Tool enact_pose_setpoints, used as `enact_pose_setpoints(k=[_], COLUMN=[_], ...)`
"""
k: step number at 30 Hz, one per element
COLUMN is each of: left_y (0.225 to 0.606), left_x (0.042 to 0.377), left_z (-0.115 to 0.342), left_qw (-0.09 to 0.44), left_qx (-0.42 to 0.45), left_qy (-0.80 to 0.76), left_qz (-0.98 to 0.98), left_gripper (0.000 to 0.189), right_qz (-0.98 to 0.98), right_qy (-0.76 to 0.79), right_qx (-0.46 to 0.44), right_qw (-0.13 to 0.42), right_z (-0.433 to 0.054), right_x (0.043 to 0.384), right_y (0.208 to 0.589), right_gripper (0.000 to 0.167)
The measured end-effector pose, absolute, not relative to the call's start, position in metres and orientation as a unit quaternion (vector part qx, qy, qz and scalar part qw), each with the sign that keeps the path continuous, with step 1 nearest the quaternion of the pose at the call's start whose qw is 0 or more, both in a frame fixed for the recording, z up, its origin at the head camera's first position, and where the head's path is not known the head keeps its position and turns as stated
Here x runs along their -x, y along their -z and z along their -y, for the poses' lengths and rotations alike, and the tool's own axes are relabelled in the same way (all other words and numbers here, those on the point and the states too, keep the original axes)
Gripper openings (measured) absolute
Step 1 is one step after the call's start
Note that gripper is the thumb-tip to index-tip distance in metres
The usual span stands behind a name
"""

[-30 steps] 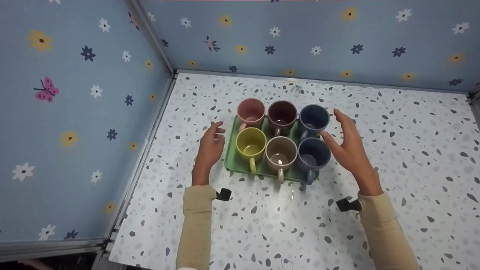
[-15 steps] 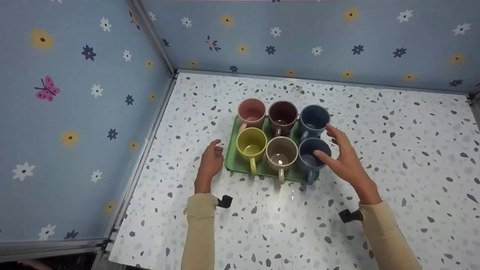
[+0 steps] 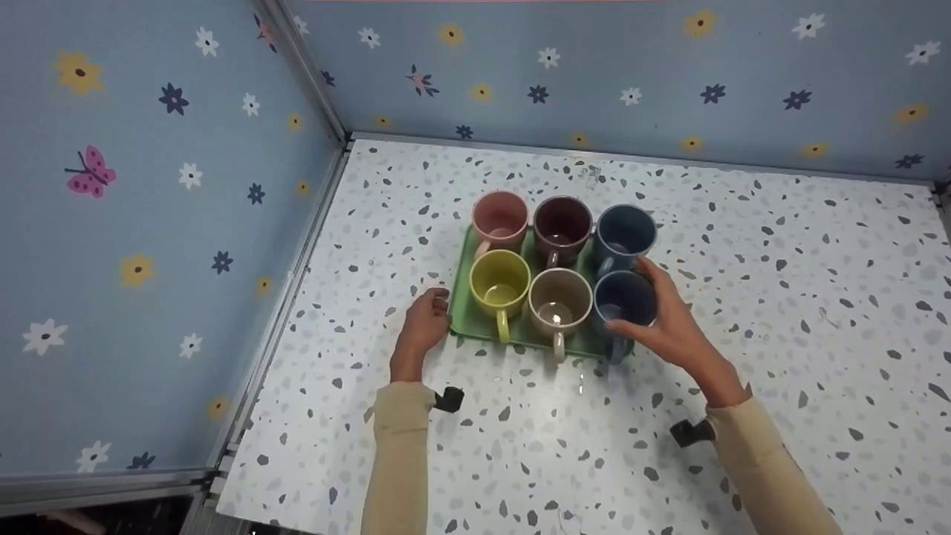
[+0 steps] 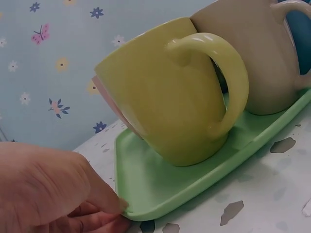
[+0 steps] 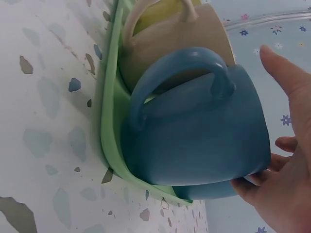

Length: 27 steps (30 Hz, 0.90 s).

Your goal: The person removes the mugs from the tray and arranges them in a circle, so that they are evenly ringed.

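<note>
A green tray (image 3: 462, 316) carries two rows of mugs. The front row has a yellow mug (image 3: 499, 279), a beige mug (image 3: 557, 297) and a blue mug (image 3: 606, 291). Behind them stand a pink mug (image 3: 499, 215), a maroon mug (image 3: 562, 223) and another blue mug (image 3: 625, 230). My left hand (image 3: 426, 323) pinches the tray's front left corner, thumb on the rim and fingers curled below it in the left wrist view. My right hand (image 3: 672, 327) spreads around the front blue mug; fingertips reach its side near the rim, while the thumb (image 5: 282, 68) stands apart beyond the mouth.
The tray stands on a white speckled table (image 3: 505, 446). A blue flowered panel (image 3: 631, 67) runs along the back and another panel (image 3: 148, 223) along the left, joined by a metal frame. Black wrist cameras protrude from both sleeves.
My left hand has come back toward me and then in to the tray's corner. The right hand has moved from beside the rear blue mug to the front one. The mugs keep their places.
</note>
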<state>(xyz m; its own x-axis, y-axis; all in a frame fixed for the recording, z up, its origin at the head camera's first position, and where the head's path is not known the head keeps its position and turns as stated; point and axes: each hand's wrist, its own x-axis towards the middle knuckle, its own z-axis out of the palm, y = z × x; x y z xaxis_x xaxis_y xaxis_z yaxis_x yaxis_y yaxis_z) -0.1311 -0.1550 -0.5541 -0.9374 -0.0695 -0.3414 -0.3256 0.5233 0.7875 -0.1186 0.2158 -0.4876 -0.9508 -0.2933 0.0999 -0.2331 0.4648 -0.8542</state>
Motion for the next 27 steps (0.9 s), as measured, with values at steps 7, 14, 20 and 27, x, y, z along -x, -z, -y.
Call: enact_pose_setpoints(k=[7, 14, 20, 27], left_y=[0.552, 0.552, 0.550, 0.552], left_x=[0.134, 0.135, 0.133, 0.134], left_z=[0.155, 0.154, 0.154, 0.154], left_qw=[0.161, 0.176, 0.175, 0.170], left_qx=[0.112, 0.124, 0.130, 0.127], left_qy=[-0.464, -0.477, -0.480, -0.479], left_qz=[-0.864, -0.852, -0.850, -0.852], left_gripper=[0.052, 0.055, 0.054, 0.054], right_qz=[-0.869, -0.878, -0.885, -0.900], right_qy=[0.469, 0.451, 0.437, 0.408], right_qx=[0.157, 0.162, 0.160, 0.154], right_qw=[0.015, 0.000, -0.004, -0.011], right_z=[-0.222, -0.222, -0.223, -0.223], right_x=[0.120, 0.121, 0.122, 0.122], right_y=[0.512, 0.515, 0.513, 0.511], right_gripper=[0.109, 0.110, 0.107, 0.102])
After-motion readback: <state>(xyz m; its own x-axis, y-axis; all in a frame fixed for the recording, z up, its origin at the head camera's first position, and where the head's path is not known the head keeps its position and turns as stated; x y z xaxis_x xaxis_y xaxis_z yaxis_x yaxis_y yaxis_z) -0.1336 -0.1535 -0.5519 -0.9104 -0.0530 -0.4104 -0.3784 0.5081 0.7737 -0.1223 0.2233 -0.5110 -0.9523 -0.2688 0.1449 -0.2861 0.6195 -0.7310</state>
